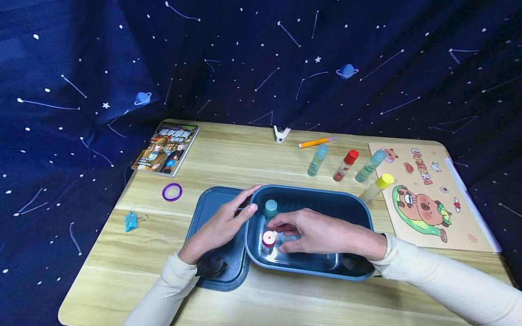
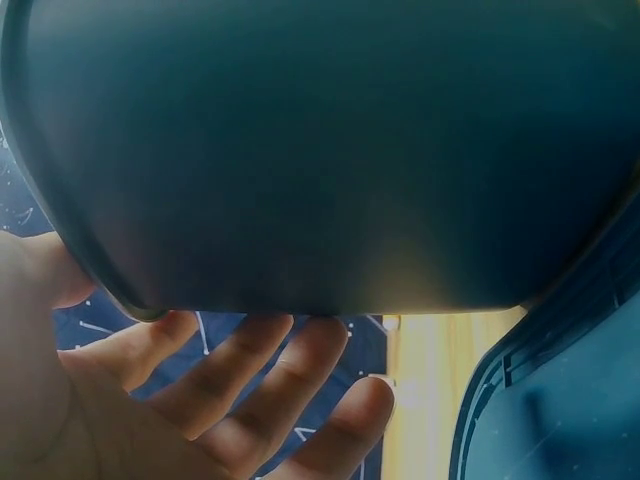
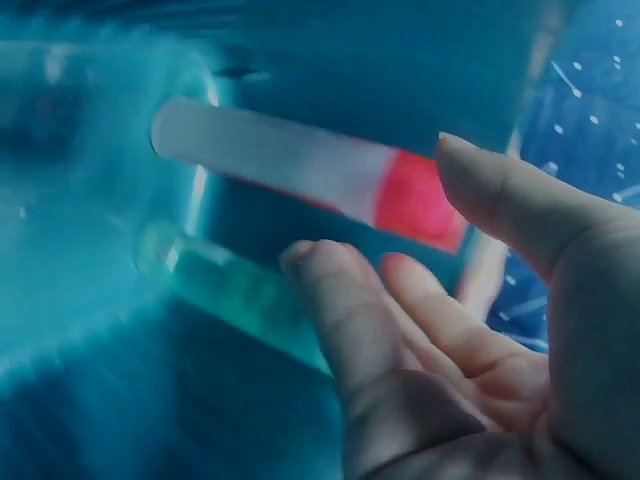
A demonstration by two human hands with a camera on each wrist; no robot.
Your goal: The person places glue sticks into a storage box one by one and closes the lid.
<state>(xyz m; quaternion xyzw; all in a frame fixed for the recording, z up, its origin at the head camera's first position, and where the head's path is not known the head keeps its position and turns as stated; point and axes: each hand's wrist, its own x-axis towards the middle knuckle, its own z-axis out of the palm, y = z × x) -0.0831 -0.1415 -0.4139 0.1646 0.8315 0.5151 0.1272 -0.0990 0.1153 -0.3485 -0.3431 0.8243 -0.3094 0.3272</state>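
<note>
Inside a dark blue plastic box [image 1: 310,270], a red-capped glue bottle [image 1: 268,240] and a green-capped glue bottle [image 1: 271,207] stand upright near its left end. My right hand [image 1: 314,231] reaches into the box, thumb and fingers parted beside the red cap. In the right wrist view, the thumb [image 3: 490,190] overlaps that cap's edge while the fingers stay apart from it. At the box's left end, my left hand [image 1: 222,226] rests against the rim with fairly straight fingers. The left wrist view shows those fingers [image 2: 320,345] at the box's outer wall.
Left of the box lies its blue lid [image 1: 214,197], partly under the left arm. Behind stand several glue bottles [image 1: 345,165], near an orange pen [image 1: 316,142] and a white clip-like tool [image 1: 281,134]. A capybara folder [image 1: 432,199] lies right; a book [image 1: 166,149], purple tape roll [image 1: 172,192] and blue binder clip [image 1: 131,222] left.
</note>
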